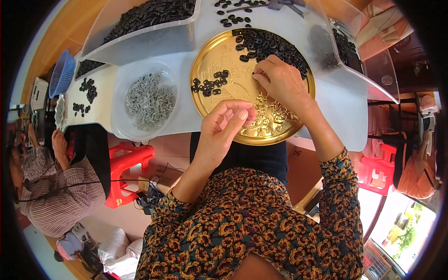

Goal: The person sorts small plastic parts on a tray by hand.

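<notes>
Left hand: thumb and fingertips nearly meet over the tray; from here I can't tell what they hold.
Right hand: narrow pinch above the tray (I see a dark speck at the tips, gripped or not I can't tell).
Black cluster: tray's left side; I'd judge it the finished share.
Black pile: tray's far right, plenty remaining.
Gold pieces: near right, many remaining.

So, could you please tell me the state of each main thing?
Left bare hand: fingertips together, contents unclear
Right bare hand: fingers curled, contents unclear
Round gold tray: flat, partly covered
Large clear plastic bin: open, holding small black pieces
Round clear plastic bowl: open, holding small silvery pieces
Clear plastic bin at right: open, holding black pieces
</notes>
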A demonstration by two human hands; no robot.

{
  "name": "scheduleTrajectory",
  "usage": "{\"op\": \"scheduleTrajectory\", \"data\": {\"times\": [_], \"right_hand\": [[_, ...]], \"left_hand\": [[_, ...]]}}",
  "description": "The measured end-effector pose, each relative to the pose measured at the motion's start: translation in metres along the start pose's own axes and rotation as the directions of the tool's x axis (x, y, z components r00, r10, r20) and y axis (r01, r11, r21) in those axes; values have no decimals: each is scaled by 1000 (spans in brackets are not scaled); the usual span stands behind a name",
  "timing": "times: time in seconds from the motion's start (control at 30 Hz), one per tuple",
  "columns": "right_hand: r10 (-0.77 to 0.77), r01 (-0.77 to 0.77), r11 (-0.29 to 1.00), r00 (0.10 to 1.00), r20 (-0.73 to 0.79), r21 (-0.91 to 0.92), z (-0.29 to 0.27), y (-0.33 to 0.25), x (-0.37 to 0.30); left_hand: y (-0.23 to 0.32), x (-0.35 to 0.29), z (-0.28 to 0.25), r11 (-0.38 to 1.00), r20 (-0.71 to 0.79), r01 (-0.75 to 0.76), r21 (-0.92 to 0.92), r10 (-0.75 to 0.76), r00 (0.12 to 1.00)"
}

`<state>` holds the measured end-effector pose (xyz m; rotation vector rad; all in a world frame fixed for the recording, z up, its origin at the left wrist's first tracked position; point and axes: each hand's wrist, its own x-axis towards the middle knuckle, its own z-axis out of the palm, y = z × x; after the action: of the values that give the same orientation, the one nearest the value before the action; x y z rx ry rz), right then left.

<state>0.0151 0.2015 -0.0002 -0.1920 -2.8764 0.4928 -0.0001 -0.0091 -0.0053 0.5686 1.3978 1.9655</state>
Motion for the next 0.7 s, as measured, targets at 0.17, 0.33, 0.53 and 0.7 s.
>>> {"op": "scheduleTrajectory", "data": {"times": [0.17,0.33,0.53,0.7], "right_hand": [[17,-22,995,999,49,96,0,2,7],[19,-47,975,991,129,215,0,4,10],[113,-297,666,947,301,684,-7,-8,-5],[95,-465,147,885,455,873,-20,-32,-24]], "left_hand": [[2,2,-1,999,3,16,-45,-16,1000],[1,6,-3,1000,-24,-18,-4,18,1000],[-5,17,-4,994,-68,-81,68,86,994],[-13,25,-1,896,-29,-328,299,352,936]]}}
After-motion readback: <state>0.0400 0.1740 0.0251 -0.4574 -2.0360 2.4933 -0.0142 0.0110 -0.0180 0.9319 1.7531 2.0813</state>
